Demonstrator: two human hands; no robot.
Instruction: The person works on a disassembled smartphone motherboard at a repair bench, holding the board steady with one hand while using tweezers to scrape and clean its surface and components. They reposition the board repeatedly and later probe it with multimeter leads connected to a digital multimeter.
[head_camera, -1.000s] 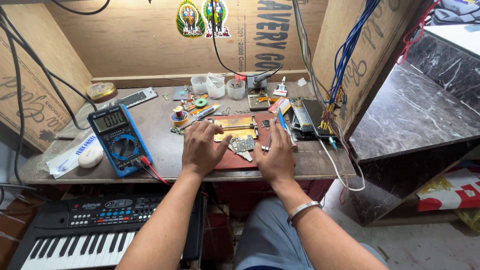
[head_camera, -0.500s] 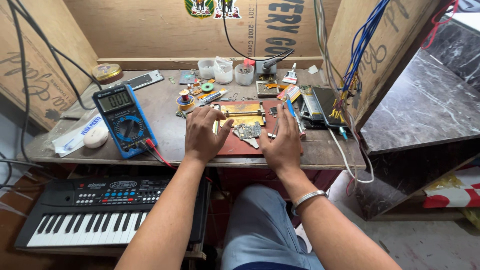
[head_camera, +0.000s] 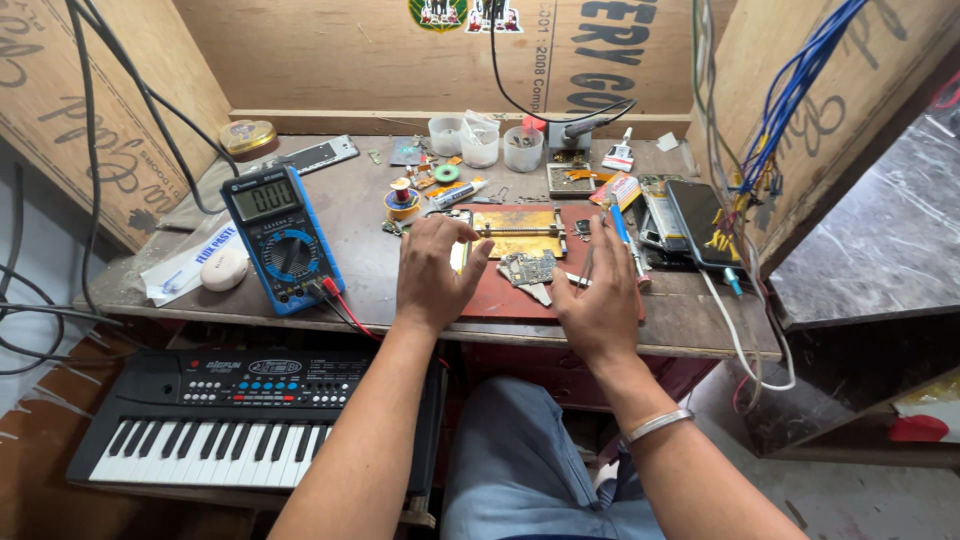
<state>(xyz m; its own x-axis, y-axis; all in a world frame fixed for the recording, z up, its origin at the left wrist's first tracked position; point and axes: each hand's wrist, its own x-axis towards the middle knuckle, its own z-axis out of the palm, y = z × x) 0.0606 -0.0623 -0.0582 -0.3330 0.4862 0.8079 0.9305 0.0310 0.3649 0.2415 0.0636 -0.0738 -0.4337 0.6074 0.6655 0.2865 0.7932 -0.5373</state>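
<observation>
My left hand (head_camera: 435, 275) rests with spread fingers on the left edge of a red work mat (head_camera: 500, 298); its fingertips reach a brass-coloured board holder (head_camera: 518, 232). My right hand (head_camera: 600, 300) lies on the mat's right side, fingers apart. A thin metal tool (head_camera: 586, 266) runs under its index finger; I cannot tell if it is gripped. Between the two hands lies a small bare circuit board (head_camera: 527, 268).
A blue multimeter (head_camera: 283, 240) with red lead sits left on the wooden bench. Small plastic cups (head_camera: 480, 145), solder spools (head_camera: 402, 200), a soldering iron (head_camera: 585, 128) and dark phones (head_camera: 700, 222) crowd the back and right. An electronic keyboard (head_camera: 240, 415) sits below left. Cables hang at both sides.
Both hands stay on the mat around the circuit board, the fingers spreading a little. The head camera has shifted slightly, so the bench sits differently in view.
</observation>
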